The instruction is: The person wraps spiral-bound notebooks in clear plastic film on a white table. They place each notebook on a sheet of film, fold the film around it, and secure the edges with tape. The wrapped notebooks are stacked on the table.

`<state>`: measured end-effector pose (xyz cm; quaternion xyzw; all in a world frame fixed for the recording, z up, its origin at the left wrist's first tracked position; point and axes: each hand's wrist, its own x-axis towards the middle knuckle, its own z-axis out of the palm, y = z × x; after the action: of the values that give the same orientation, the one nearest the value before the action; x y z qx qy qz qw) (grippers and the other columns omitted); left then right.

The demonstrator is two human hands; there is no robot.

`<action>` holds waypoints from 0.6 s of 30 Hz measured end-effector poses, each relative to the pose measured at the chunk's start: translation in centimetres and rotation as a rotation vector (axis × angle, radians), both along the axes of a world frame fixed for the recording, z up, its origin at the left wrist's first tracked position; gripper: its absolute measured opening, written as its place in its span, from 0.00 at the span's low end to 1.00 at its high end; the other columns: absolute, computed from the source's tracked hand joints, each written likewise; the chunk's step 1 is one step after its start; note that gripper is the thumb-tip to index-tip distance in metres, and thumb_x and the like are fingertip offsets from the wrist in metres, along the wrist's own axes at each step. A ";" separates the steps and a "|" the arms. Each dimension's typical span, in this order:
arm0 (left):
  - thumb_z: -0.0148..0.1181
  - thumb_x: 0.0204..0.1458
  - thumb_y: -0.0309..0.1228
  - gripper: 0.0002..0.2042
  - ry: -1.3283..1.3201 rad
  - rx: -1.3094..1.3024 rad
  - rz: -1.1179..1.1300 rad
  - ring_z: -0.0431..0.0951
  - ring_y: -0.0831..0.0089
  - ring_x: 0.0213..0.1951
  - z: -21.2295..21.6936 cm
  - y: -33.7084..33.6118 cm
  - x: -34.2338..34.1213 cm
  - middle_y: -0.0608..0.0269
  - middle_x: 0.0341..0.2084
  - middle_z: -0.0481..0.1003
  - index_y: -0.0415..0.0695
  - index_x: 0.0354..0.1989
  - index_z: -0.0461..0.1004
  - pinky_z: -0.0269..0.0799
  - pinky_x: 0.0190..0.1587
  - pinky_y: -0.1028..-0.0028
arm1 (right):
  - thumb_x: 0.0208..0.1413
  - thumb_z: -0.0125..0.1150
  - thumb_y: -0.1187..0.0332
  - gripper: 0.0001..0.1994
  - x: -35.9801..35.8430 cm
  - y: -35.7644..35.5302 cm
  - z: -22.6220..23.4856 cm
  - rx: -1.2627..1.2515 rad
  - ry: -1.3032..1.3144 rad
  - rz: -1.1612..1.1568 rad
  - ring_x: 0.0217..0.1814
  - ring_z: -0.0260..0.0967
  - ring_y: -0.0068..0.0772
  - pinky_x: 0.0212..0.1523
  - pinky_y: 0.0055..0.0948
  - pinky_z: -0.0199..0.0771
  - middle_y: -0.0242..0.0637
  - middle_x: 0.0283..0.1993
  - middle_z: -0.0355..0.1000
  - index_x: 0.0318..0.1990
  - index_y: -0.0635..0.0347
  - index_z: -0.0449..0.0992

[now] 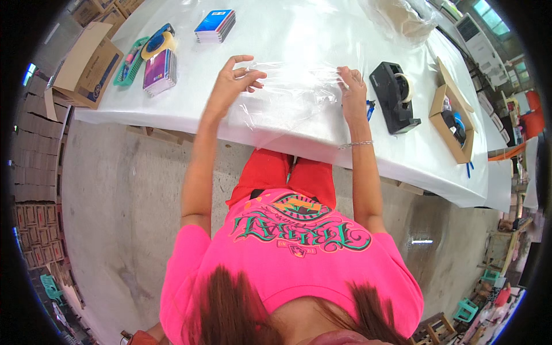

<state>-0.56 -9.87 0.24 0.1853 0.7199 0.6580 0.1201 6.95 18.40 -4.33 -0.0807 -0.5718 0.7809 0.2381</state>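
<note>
A clear plastic sheet or bag [293, 95], crinkled and shiny, hangs between my hands over the near part of the white-covered table. My right hand [353, 92] pinches its right upper edge between thumb and fingers. At its left edge is my left hand [234, 83], open with the fingers apart; whether the fingertips touch the plastic I cannot tell. Right of my right hand stands a black tape dispenser [391, 98] with a roll of tape. A small dark blue item [370, 107] lies partly hidden behind my right wrist.
Stacked notebooks with blue [215, 24] and purple [160, 72] covers lie toward the left. Near them are a green basket [131, 62], a tape roll [164, 46] and a cardboard box [86, 69]. An open carton [454, 123] stands right; bunched plastic [402, 20] lies far right.
</note>
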 end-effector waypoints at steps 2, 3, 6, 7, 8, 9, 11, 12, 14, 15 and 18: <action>0.60 0.57 0.47 0.31 0.035 -0.141 -0.260 0.81 0.70 0.38 1.9 -1.3 -0.4 0.59 0.37 0.80 0.45 0.64 0.61 0.74 0.44 0.72 | 0.61 0.61 0.63 0.08 -0.1 0.8 0.2 -0.219 0.110 0.176 0.44 0.71 0.27 0.47 0.29 0.68 0.32 0.35 0.73 0.40 0.55 0.72; 0.56 0.58 0.51 0.33 -0.062 0.056 -0.417 0.80 0.69 0.40 2.0 -1.6 -1.0 0.58 0.39 0.79 0.45 0.66 0.59 0.74 0.45 0.71 | 0.61 0.60 0.66 0.06 0.0 1.3 0.5 -0.201 0.104 0.206 0.42 0.71 0.27 0.50 0.31 0.69 0.32 0.36 0.73 0.41 0.53 0.70; 0.42 0.59 0.62 0.38 -0.303 0.340 -0.626 0.78 0.65 0.46 1.2 -1.7 -1.8 0.54 0.47 0.74 0.49 0.70 0.53 0.74 0.48 0.67 | 0.61 0.61 0.67 0.08 -0.3 0.3 1.5 -0.330 0.219 0.307 0.42 0.71 0.26 0.52 0.32 0.70 0.31 0.36 0.73 0.43 0.54 0.70; 0.38 0.58 0.64 0.38 -0.341 0.232 -0.543 0.77 0.63 0.48 0.7 -0.3 -1.6 0.52 0.50 0.72 0.51 0.71 0.52 0.74 0.50 0.66 | 0.60 0.62 0.68 0.09 -0.6 -0.1 1.4 -0.311 0.222 0.326 0.42 0.71 0.26 0.52 0.32 0.70 0.31 0.36 0.72 0.44 0.55 0.70; 0.33 0.58 0.66 0.39 -0.378 0.126 -0.460 0.75 0.62 0.50 -0.1 1.3 -1.3 0.50 0.53 0.69 0.53 0.72 0.50 0.74 0.51 0.65 | 0.60 0.62 0.68 0.10 -0.9 -0.4 1.1 -0.290 0.224 0.344 0.42 0.71 0.26 0.52 0.33 0.70 0.31 0.36 0.72 0.45 0.55 0.70; 0.36 0.60 0.63 0.36 -0.446 0.114 -0.520 0.74 0.61 0.51 -1.7 2.4 -0.7 0.51 0.57 0.66 0.54 0.71 0.51 0.73 0.53 0.64 | 0.59 0.63 0.68 0.11 -1.2 -0.8 0.9 -0.269 0.226 0.361 0.42 0.71 0.26 0.51 0.33 0.71 0.31 0.36 0.72 0.46 0.55 0.70; 0.53 0.57 0.56 0.35 -0.510 0.240 -0.612 0.75 0.63 0.48 -3.2 4.6 0.9 0.51 0.54 0.68 0.53 0.69 0.56 0.74 0.53 0.64 | 0.58 0.64 0.68 0.13 -1.3 -1.4 0.0 -0.079 0.149 0.214 0.42 0.70 0.26 0.50 0.32 0.70 0.32 0.38 0.72 0.48 0.57 0.70; 0.59 0.55 0.53 0.33 -0.515 0.275 -0.610 0.75 0.65 0.47 -2.8 5.6 2.1 0.51 0.52 0.70 0.51 0.66 0.60 0.74 0.52 0.64 | 0.57 0.65 0.69 0.14 -1.3 -1.6 -0.4 0.014 0.108 0.138 0.42 0.70 0.26 0.50 0.31 0.70 0.32 0.38 0.71 0.49 0.58 0.70; 0.63 0.53 0.48 0.27 -0.401 0.208 -0.425 0.76 0.66 0.44 -4.3 6.4 2.6 0.53 0.49 0.71 0.49 0.58 0.66 0.74 0.47 0.66 | 0.55 0.66 0.68 0.21 -0.7 -3.1 -0.5 0.410 0.021 -0.168 0.40 0.68 0.27 0.45 0.30 0.68 0.33 0.41 0.69 0.53 0.60 0.67; 0.66 0.52 0.45 0.24 -0.343 0.176 -0.335 0.76 0.67 0.43 -5.2 6.8 2.6 0.53 0.47 0.71 0.48 0.53 0.69 0.74 0.45 0.66 | 0.55 0.66 0.68 0.22 -0.4 -3.8 -1.2 0.625 -0.030 -0.405 0.40 0.67 0.27 0.44 0.29 0.68 0.34 0.41 0.68 0.54 0.61 0.65; 0.67 0.51 0.41 0.16 0.194 -0.357 0.048 0.75 0.66 0.39 -2.9 7.7 3.6 0.58 0.40 0.70 0.47 0.42 0.71 0.69 0.41 0.66 | 0.53 0.67 0.68 0.28 1.4 -3.4 -1.5 0.455 -0.167 -0.379 0.43 0.65 0.29 0.44 0.29 0.68 0.37 0.45 0.64 0.58 0.61 0.59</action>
<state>2.99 -2.18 -2.71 0.2067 0.8375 0.5016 0.0655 8.32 14.99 -5.87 -0.1942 -0.7245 0.5650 0.3436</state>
